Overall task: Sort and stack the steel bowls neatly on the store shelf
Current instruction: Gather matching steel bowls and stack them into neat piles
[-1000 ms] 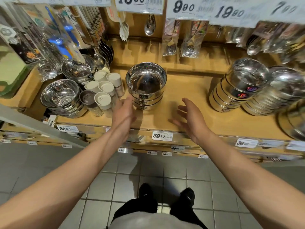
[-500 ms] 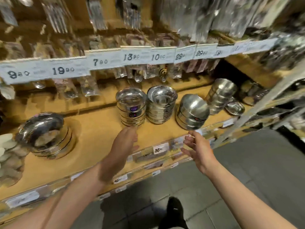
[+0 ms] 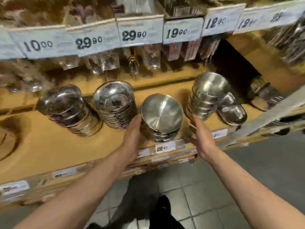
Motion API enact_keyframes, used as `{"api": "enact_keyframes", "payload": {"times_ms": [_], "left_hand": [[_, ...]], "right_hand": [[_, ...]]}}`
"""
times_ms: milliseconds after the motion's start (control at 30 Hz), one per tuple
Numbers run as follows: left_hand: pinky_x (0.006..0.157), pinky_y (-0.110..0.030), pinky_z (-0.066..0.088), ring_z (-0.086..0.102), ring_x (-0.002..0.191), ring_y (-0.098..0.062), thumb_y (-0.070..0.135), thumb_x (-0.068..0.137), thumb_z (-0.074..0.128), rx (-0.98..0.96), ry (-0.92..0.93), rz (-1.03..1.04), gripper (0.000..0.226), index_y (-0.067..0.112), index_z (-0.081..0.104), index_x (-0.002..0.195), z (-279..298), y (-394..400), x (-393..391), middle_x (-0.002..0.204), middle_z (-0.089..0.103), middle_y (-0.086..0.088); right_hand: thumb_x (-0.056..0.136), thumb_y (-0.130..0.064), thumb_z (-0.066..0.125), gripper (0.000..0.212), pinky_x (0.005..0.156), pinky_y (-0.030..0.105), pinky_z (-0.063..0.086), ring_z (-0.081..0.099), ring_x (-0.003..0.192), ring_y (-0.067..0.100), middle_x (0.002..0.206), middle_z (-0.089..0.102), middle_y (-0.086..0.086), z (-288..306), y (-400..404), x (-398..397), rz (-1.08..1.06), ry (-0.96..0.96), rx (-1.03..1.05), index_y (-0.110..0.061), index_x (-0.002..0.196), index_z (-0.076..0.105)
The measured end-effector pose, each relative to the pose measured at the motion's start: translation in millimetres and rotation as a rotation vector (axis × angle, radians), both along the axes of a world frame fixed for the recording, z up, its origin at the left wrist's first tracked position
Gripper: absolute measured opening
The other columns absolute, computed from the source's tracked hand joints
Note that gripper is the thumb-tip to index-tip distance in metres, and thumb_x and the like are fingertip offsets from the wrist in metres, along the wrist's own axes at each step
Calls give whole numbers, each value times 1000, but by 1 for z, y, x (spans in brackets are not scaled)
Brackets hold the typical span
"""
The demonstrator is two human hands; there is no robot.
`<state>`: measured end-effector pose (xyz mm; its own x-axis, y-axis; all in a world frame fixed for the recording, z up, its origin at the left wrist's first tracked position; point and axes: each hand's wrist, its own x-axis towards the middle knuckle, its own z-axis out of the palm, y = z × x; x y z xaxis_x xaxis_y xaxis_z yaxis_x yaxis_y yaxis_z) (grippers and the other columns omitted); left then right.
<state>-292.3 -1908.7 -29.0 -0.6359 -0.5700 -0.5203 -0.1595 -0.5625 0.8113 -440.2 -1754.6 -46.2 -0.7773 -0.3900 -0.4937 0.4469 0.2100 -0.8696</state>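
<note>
Left hand [image 3: 134,129] fingers flat against tilted steel bowl stack [image 3: 162,116]; right hand [image 3: 200,136] fingers straight, spread, just right of it.

Glossy steel bowls [image 3: 162,115], matt wooden shelf [image 3: 49,146], paper price tags [image 3: 162,148]

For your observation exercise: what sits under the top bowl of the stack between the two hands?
Under the tilted top bowl a few more steel bowls show as stacked rims, resting on the wooden shelf. Their insides are covered, so the count is unclear. The left hand touches the stack's side.

Silver steel bowls [image 3: 162,115], tan wooden shelf [image 3: 49,146]
</note>
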Motion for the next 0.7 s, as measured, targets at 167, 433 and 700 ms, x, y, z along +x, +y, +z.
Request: {"api": "enact_keyframes", "payload": {"times_ms": [167,433,700], "left_hand": [[69,-31,59,71,79,-2,34,104,48,-96,-44,106,19,25,65,109,0,10,-15,85,73,16],[110,-38,49,66,115,-2,28,106,51,-275,-130,242,31,20,67,132,-5,12,-24,125,73,9],[105,-47,51,66,102,-11,30,103,51,-318,-278,267,33,35,78,86,-3,14,-27,95,76,15]], "right_hand": [[97,-50,49,47,110,46,46,57,129,15,140,62,-5,-4,-23,-17,260,50,-81,-32,139,57],[91,-47,57,33,99,31,50,62,119,0,127,67,-23,-8,-25,-16,284,158,-114,-61,120,62],[97,-37,53,36,76,0,47,58,106,-21,113,65,-42,2,-29,-17,271,145,-137,-70,102,64]]}}
